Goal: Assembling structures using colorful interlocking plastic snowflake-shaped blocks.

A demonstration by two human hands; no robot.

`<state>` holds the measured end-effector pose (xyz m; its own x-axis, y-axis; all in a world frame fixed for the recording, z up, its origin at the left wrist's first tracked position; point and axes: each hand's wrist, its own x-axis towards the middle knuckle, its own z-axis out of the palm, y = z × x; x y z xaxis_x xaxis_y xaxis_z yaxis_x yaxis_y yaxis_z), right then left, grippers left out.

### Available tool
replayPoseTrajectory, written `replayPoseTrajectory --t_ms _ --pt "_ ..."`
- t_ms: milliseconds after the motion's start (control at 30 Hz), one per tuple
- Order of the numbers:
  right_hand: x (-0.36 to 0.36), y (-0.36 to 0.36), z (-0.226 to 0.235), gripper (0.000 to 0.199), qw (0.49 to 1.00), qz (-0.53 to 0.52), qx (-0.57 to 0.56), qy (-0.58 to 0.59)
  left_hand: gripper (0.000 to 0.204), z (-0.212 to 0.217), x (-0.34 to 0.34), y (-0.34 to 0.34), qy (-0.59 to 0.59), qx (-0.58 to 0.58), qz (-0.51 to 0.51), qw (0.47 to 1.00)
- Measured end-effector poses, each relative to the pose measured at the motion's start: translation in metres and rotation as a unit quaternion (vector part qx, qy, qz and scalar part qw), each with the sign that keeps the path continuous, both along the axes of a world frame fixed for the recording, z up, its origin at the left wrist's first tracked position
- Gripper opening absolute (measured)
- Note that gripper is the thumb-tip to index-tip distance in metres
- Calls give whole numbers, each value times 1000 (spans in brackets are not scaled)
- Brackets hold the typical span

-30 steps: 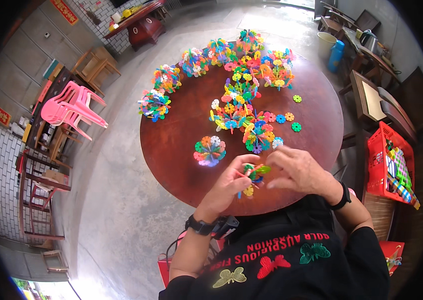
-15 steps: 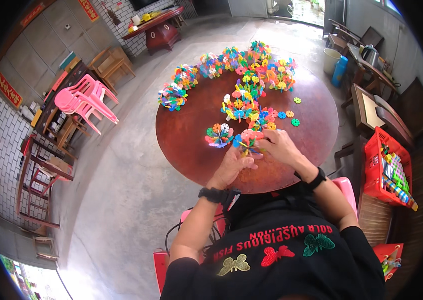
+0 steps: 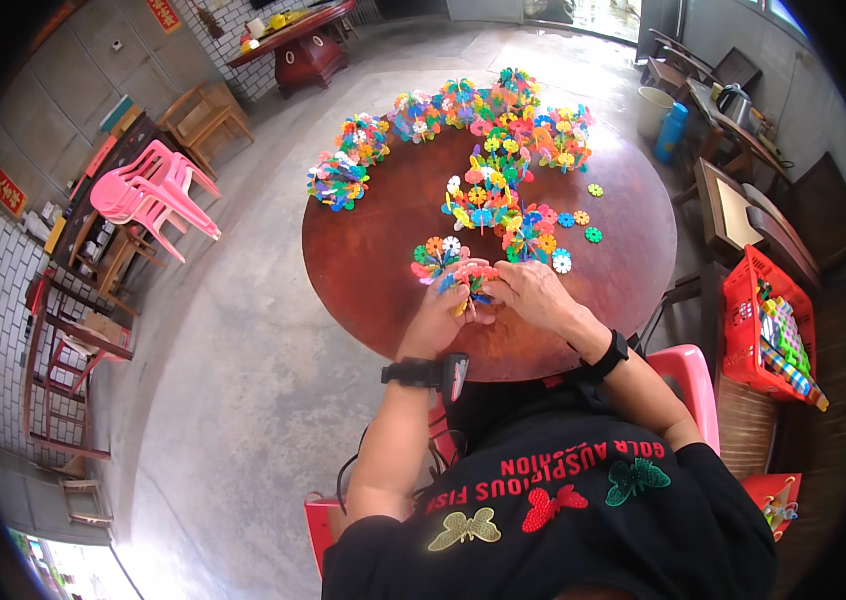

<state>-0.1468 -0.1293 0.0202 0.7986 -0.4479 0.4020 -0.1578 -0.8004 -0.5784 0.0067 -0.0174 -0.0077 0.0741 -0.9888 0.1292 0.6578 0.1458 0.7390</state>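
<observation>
A small cluster of interlocking plastic flower discs (image 3: 477,278), red, blue and yellow, is held between both hands over the near part of the round table. My left hand (image 3: 435,318) wraps round its left and lower side. From the right, my right hand (image 3: 541,294) pinches at the cluster's edge; its fingertips partly hide what they grip. Just beyond my left hand lies a finished-looking multicoloured ball of discs (image 3: 433,250), partly covered by the hand. A loose pile of joined discs (image 3: 528,235) sits beyond my right hand, and a pale disc (image 3: 562,261) lies beside it.
The round brown table (image 3: 373,290) carries several disc balls (image 3: 338,180) along its far edge and a few loose discs (image 3: 594,235) at right. A red basket of toys (image 3: 768,330) stands right, stacked pink chairs (image 3: 155,190) left. A pink chair (image 3: 688,385) is close to my right arm.
Both hands have shifted slightly left with the cluster, toward the nearby ball, which my left hand now partly covers. The pale disc beside my right hand has come into sight.
</observation>
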Motion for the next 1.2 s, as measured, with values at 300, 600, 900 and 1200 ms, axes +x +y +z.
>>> replayPoseTrajectory --t_ms 300,600,900,1200 --pt "-10 -5 12 33 994 45 -22 97 32 4 -15 -2 -65 80 60 993" --pt "4 2 9 24 998 65 -5 19 25 -1 -18 3 -9 95 153 984" --pt "6 5 2 22 995 82 -10 52 24 13 -11 14 -123 166 170 964" --pt "11 8 36 22 993 114 -20 24 19 17 -14 13 -48 115 184 975"
